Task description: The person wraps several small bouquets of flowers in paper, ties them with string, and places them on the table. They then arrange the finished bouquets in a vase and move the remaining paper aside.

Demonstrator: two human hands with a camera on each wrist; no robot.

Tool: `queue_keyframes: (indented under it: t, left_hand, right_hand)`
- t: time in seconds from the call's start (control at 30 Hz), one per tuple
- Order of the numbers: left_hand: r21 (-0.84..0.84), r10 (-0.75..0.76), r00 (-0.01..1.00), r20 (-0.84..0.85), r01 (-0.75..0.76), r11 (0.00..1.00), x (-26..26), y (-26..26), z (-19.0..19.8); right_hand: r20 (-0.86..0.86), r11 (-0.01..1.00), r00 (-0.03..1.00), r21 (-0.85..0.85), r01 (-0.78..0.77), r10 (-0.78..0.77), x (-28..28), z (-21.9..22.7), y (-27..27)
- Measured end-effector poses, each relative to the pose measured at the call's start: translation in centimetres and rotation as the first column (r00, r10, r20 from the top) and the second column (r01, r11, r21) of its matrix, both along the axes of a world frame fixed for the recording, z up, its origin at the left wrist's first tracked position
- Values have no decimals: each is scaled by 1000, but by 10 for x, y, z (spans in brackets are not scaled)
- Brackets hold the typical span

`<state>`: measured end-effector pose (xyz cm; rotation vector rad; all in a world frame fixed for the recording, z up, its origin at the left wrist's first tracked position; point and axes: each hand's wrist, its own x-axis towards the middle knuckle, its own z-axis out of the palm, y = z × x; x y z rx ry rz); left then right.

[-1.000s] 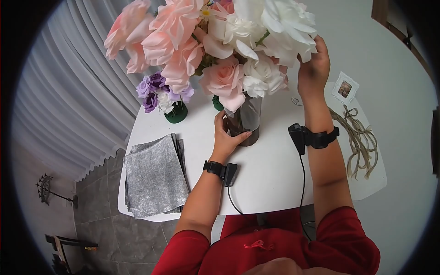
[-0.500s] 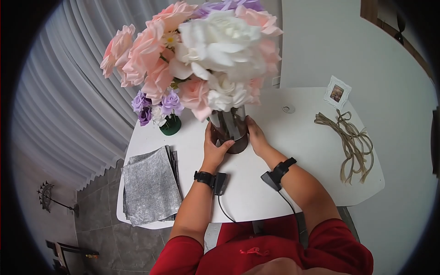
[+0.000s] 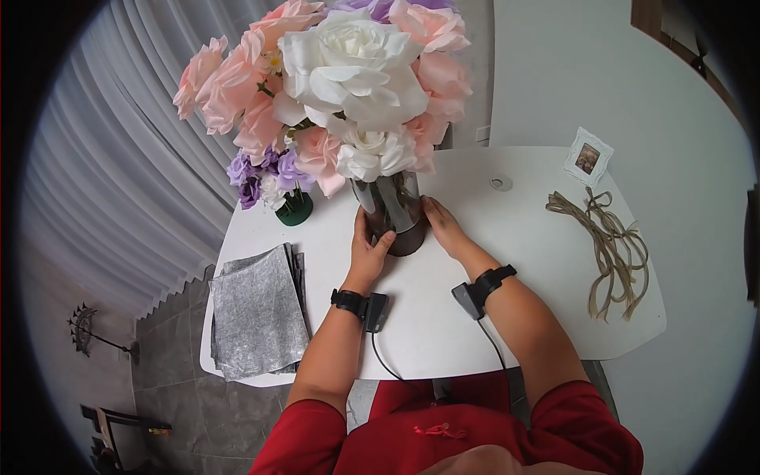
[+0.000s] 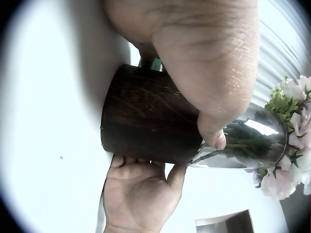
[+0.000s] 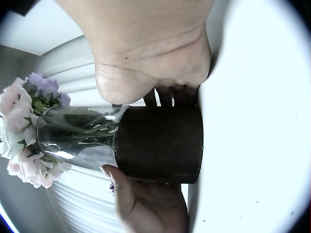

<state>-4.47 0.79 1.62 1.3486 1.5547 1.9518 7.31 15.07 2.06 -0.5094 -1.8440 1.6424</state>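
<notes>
A glass vase [image 3: 389, 206] with a dark brown lower part stands on the white table, filled with large artificial roses. A big white rose [image 3: 352, 71] faces forward among pink ones [image 3: 229, 87], with lilac blooms at the top. On the vase's left side my left hand [image 3: 368, 260] grips the dark base [image 4: 150, 116], thumb across its front. From the opposite side my right hand [image 3: 448, 229] holds the vase low, its fingers passing behind the base [image 5: 158, 145]. Green stems [image 5: 87, 128] show through the clear upper glass.
Grey sheets [image 3: 257, 317] lie stacked at the table's left. Behind them stands a green pot [image 3: 294, 210] with small purple and white roses. To the right are tan cords [image 3: 606, 253], a white picture frame [image 3: 587, 158] and a small round item [image 3: 500, 184].
My right hand has come down from the white rose to the vase's right side. The bouquet has turned, bringing the white rose to the front middle. My left hand stays on the vase.
</notes>
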Motion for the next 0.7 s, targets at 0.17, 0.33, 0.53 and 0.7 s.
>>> queue_keyframes:
  t: [0.17, 0.33, 0.53, 0.7]
  left_hand:
    - [-17, -2, 1000, 15, 2, 1000, 3, -3, 4]
    - [-7, -9, 1000, 26, 9, 1000, 3, -2, 4]
    - [-15, 29, 999, 29, -29, 999, -3, -1, -6]
    - [-37, 59, 996, 69, -57, 998, -6, -1, -7]
  right_hand:
    - [-28, 999, 998, 1, -52, 52, -1, -3, 2]
    - [0, 997, 997, -11, -71, 71, 2, 2, 2]
    - [11, 996, 996, -25, -87, 87, 1, 2, 0]
    - [-131, 937, 928, 24, -348, 348, 9, 7, 7]
